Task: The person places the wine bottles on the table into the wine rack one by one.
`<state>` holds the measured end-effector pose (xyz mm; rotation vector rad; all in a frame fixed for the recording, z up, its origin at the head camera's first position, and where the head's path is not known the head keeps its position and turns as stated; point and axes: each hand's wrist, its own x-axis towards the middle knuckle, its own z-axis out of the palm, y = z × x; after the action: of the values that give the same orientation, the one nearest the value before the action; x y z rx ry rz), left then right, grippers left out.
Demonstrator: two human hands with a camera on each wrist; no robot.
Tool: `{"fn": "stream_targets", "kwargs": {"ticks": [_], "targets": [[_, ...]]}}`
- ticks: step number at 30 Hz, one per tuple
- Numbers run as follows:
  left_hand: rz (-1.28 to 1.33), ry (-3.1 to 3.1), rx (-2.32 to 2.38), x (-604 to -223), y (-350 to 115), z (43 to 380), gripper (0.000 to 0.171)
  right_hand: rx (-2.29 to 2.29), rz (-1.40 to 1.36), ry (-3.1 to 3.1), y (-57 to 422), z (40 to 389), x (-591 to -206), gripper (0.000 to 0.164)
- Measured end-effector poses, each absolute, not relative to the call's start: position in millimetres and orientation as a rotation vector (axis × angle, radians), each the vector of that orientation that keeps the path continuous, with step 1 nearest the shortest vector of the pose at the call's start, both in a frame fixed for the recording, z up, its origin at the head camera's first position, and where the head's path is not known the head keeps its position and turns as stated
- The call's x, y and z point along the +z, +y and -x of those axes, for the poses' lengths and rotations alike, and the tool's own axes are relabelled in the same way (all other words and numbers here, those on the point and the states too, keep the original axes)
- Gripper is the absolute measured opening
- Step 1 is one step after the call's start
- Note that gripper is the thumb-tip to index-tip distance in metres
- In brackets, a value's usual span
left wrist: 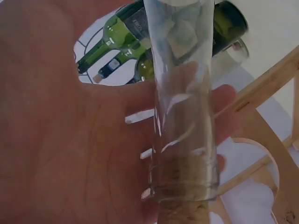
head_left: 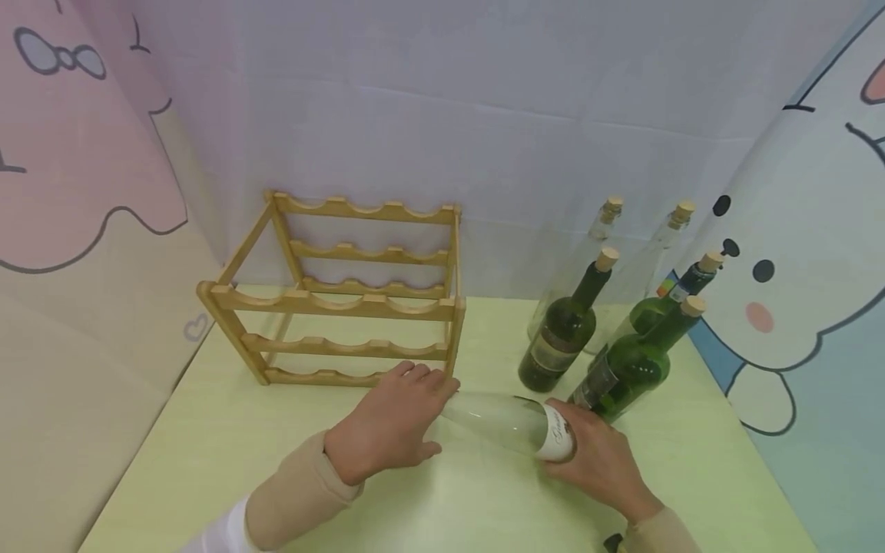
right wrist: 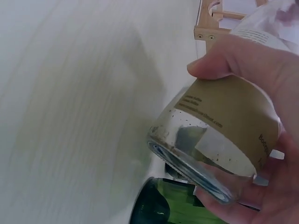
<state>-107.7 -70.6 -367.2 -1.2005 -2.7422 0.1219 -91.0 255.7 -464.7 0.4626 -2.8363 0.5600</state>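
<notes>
A clear glass bottle [head_left: 498,421] with a white label is held tilted sideways above the pale table. My right hand [head_left: 600,459] grips it round the labelled lower part, thumb on one side and fingers on the other; the right wrist view shows the bottle's base [right wrist: 191,170]. At the neck end is my left hand [head_left: 397,421], thumb spread away from the fingers. In the left wrist view its fairly straight fingers lie behind the bottle neck [left wrist: 184,116], and a cork [left wrist: 183,213] sits in the mouth. A wooden bottle rack [head_left: 339,305] stands just beyond the left hand.
Several corked bottles stand at the right: a dark green bottle [head_left: 563,330], another green bottle [head_left: 632,369] close to my right hand, and a clear bottle [head_left: 660,250] behind. A printed curtain [head_left: 429,115] hangs along the table's back. A small dark object [head_left: 613,542] lies by the right wrist.
</notes>
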Motion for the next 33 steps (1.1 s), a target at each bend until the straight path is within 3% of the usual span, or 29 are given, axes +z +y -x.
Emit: {"fn": "stream_targets", "kwargs": {"ticks": [7,27,33], "targets": [[1.199,-2.818,0.100,-373,-80,115,0.048,0.530,-0.524,-2.804,259,90,-461,0.081],[1.367,-3.155,-0.477,-408,-94,121,0.015,0.534,-0.632,-2.843,256,81,-456,0.077],[1.404,-3.136,-0.592,-410,-100,122,0.031,0.528,-0.657,-2.854,256,80,-454,0.078]]}}
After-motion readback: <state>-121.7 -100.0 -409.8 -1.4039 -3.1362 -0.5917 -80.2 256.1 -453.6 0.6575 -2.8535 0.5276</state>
